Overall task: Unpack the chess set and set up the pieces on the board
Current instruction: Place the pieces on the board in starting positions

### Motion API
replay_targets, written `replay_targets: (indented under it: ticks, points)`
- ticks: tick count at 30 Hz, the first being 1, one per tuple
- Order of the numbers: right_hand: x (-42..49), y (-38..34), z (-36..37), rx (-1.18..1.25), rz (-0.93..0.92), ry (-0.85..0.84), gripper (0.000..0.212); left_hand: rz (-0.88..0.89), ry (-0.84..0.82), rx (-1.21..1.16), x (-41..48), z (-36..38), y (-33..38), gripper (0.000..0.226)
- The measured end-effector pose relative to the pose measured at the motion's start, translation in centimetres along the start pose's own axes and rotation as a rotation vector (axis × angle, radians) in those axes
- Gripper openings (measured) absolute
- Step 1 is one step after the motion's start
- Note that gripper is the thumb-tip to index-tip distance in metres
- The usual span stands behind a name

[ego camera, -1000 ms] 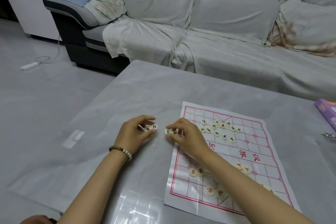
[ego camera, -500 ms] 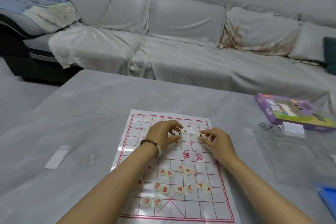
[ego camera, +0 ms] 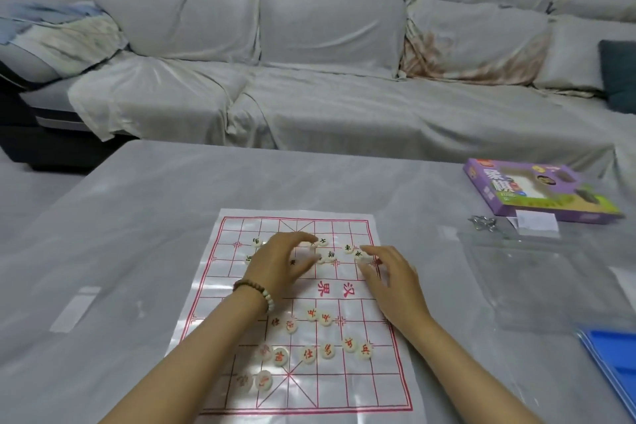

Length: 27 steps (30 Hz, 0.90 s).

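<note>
Glossy film board (ego camera: 361, 389), red grid, lay flat on a grey table (ego camera: 137, 217). 2 loose groups of disc pieces sat on it, none yet on a starting point.

Risks, as judged: the board looked thin and unweighted, so a dragging wrist or forearm could slide or buckle it and scatter both groups. The black-lettered pieces (ego camera: 348, 248) were crowded and touching, so a hasty pick could knock a neighbour off its line or flip it face down. The near forearms passed over the red-lettered pieces (ego camera: 364, 350) and might brush them on withdrawal.

Position against the grip: the black-lettered pieces lay in the far half, directly under and between the 2 hands. The left hand (ego camera: 282, 262), wearing a beaded bracelet (ego camera: 254, 289), arched over the cluster with its fingers curved down. Motion blur hid whether it pinched a disc, so that cannot be told. The right hand (ego camera: 392, 282) lay loose and unclosed with nothing in it, fingertips (ego camera: 361, 260) at or just beside the cluster's right-hand discs. The red-lettered pieces lay in the near half, ungripped.

Also listed — purple box (ego camera: 537, 193), clear tray (ego camera: 537, 286) and blue tray (ego camera: 616, 365), all to the right.
</note>
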State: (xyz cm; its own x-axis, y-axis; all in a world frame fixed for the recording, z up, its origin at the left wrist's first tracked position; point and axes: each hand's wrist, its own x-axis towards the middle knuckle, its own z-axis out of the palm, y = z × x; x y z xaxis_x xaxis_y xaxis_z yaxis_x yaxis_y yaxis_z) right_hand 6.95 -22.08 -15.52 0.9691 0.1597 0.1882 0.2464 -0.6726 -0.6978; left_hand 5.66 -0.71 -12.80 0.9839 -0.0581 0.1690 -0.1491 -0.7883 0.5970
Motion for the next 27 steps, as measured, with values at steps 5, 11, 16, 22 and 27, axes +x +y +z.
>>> replay_targets:
  ticks: [5, 11, 16, 22, 27]
  points:
    - [-8.0, 0.0, -1.0, -0.064, 0.017, -0.213, 0.08, -0.044, -0.039, -0.03, -8.3, -4.7, -2.3, 0.104]
    - [-10.5, -0.8, -0.4, -0.412, -0.051, -0.313, 0.087, -0.152, -0.158, 0.168, -14.8, -3.2, -4.3, 0.121]
    - [-11.6, -1.4, -0.4, -0.443, -0.037, -0.307, 0.101, -0.132, -0.1, 0.221, -16.1, -2.1, -4.6, 0.112]
    - [-12.9, -1.4, -0.4, -0.459, -0.028, -0.286, 0.101, -0.122, -0.137, 0.272, -16.7, -2.1, -4.5, 0.115]
    - [-12.8, -2.2, -0.8, -0.415, 0.013, -0.285, 0.081, -0.135, -0.167, 0.286, -16.6, -2.5, -4.0, 0.12]
